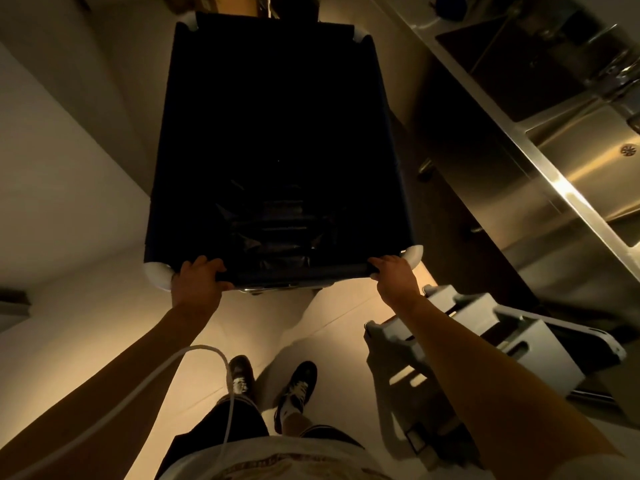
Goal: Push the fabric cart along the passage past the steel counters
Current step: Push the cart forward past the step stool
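A dark fabric cart (pixel 277 133) filled the centre and upper middle of the frame, its deep interior almost black, with white rounded corner fittings (pixel 159 273) showing at its corners. Something dark and glossy lay crumpled in the bottom near the close edge; what it was could not be made out. The left hand (pixel 197 278) was closed over the near rim at the lower left corner of the cart, and the right hand (pixel 393 271) gripped the same rim at the lower right corner, both arms reaching up from the bottom of the frame. Along the right side of the frame ran a steel surface (pixel 540 161) with sinks set into it, the cart standing just beside it on the pale floor (pixel 311 323). At lower right, near the right forearm, stood a grey plastic crate (pixel 485 327). A white cable (pixel 194 351) looped across the left forearm, and two dark shoes (pixel 298 386) showed at the bottom centre.
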The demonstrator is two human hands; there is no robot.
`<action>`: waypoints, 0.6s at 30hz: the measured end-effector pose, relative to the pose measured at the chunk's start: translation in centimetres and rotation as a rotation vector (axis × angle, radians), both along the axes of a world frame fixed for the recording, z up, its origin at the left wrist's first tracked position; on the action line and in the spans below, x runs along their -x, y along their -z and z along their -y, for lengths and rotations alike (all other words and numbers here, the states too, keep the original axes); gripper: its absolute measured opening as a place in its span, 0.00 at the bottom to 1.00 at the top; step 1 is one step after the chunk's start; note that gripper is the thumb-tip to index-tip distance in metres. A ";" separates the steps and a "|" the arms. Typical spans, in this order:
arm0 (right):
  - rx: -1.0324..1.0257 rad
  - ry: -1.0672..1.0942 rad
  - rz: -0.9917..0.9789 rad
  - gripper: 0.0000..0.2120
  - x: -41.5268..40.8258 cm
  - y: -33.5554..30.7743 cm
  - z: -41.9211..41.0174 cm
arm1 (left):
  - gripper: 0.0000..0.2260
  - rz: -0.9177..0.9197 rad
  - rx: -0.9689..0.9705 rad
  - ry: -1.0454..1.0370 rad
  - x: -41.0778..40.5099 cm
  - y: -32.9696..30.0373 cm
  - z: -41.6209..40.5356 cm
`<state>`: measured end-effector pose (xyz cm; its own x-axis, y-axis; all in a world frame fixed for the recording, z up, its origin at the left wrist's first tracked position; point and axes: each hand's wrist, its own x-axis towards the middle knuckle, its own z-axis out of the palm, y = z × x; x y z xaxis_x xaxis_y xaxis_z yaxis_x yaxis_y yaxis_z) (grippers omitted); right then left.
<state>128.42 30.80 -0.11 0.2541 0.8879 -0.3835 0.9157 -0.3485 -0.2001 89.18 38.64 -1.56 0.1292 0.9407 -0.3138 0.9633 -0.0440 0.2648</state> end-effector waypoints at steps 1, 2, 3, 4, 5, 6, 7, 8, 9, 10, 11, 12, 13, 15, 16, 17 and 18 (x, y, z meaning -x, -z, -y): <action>-0.007 -0.005 0.002 0.21 -0.2 0.1 -0.5 | 0.15 0.002 -0.003 -0.002 -0.1 0.0 -0.5; -0.015 -0.009 0.003 0.21 -0.3 0.2 -1.1 | 0.15 0.003 -0.004 -0.004 -0.1 0.0 -1.0; -0.024 -0.011 0.004 0.21 -0.4 0.2 -1.6 | 0.15 0.003 -0.004 -0.004 -0.2 0.0 -1.6; -0.035 -0.012 0.005 0.21 -0.6 0.3 -2.2 | 0.15 0.004 -0.006 -0.003 -0.2 0.1 -2.1; -0.044 -0.014 0.004 0.21 -0.7 0.4 -2.9 | 0.15 0.005 -0.010 -0.002 -0.3 0.2 -2.7; -0.047 -0.018 0.004 0.21 -0.8 0.4 -3.5 | 0.15 0.007 -0.013 -0.004 -0.3 0.2 -3.2; -0.047 -0.024 0.003 0.21 -0.9 0.5 -4.1 | 0.15 0.011 -0.014 -0.012 -0.5 0.3 -3.7; -0.048 -0.026 0.003 0.20 -1.0 0.5 -4.7 | 0.15 0.017 -0.013 -0.021 -0.6 0.4 -4.2; -0.050 -0.025 0.002 0.20 -1.1 0.5 -5.3 | 0.15 0.020 -0.014 -0.027 -0.7 0.4 -4.5; -0.049 -0.024 0.000 0.20 -1.2 0.5 -5.8 | 0.15 0.018 -0.016 -0.028 -0.9 0.5 -4.8; -0.045 -0.028 0.000 0.19 -1.4 0.5 -6.2 | 0.15 0.011 -0.019 -0.026 -1.1 0.4 -5.0; -0.038 -0.035 0.001 0.19 -1.6 0.4 -6.6 | 0.15 0.002 -0.021 -0.024 -1.3 0.4 -5.0; -0.032 -0.042 0.004 0.19 -1.7 0.4 -6.8 | 0.15 -0.008 -0.021 -0.024 -1.5 0.3 -4.9; -0.028 -0.051 0.009 0.19 -2.1 0.4 -6.9 | 0.15 -0.015 -0.019 -0.030 -1.9 0.3 -4.3; -0.032 -0.055 0.008 0.19 -2.2 0.3 -6.8 | 0.15 -0.013 -0.020 -0.037 -2.0 0.2 -3.8; -0.035 -0.063 0.007 0.18 -2.3 0.2 -6.7 | 0.15 -0.006 -0.023 -0.046 -2.1 0.2 -3.3; -0.038 -0.078 0.013 0.18 -2.5 0.1 -6.5 | 0.15 0.003 -0.025 -0.055 -2.3 0.2 -2.7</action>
<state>130.91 37.27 -0.22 0.1885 0.9191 -0.3461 0.9425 -0.2683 -0.1993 91.45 41.39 -1.74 0.0777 0.9540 -0.2895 0.9636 0.0026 0.2673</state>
